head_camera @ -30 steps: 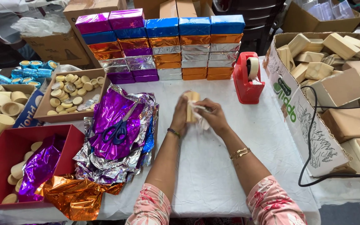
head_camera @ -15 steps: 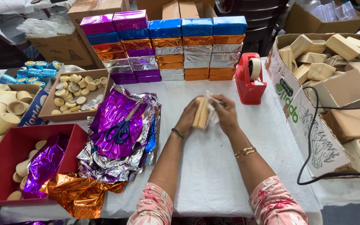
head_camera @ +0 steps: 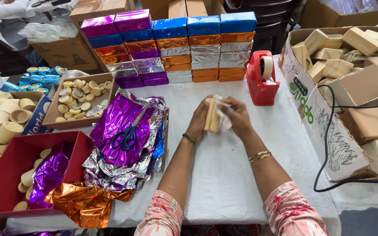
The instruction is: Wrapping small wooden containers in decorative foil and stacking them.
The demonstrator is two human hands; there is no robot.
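Observation:
A pale tan block [head_camera: 211, 117] stands on edge between both hands above the white tablecloth [head_camera: 224, 175]. My left hand [head_camera: 201, 117] grips its left side. My right hand [head_camera: 236, 116] presses a crumpled white cloth [head_camera: 222, 109] against its right side. A thin dark band is on my left wrist and gold bangles on my right. To the left lies a pile of foil sheets [head_camera: 125, 144], purple on top, with blue-handled scissors [head_camera: 128, 132] resting on it.
Stacked foil-wrapped blocks [head_camera: 171, 48] in purple, blue, orange and silver line the back. A red tape dispenser [head_camera: 262, 78] stands right of the hands. A cardboard box [head_camera: 320, 113] of tan blocks sits at right, with a black cable [head_camera: 327, 144]. A red tray [head_camera: 5, 175] and a box of small round pieces [head_camera: 77, 96] are at left.
The block has turned from flat in front of the hands to standing on edge, and both hands have shifted slightly toward me. The white cloth now shows at the right side.

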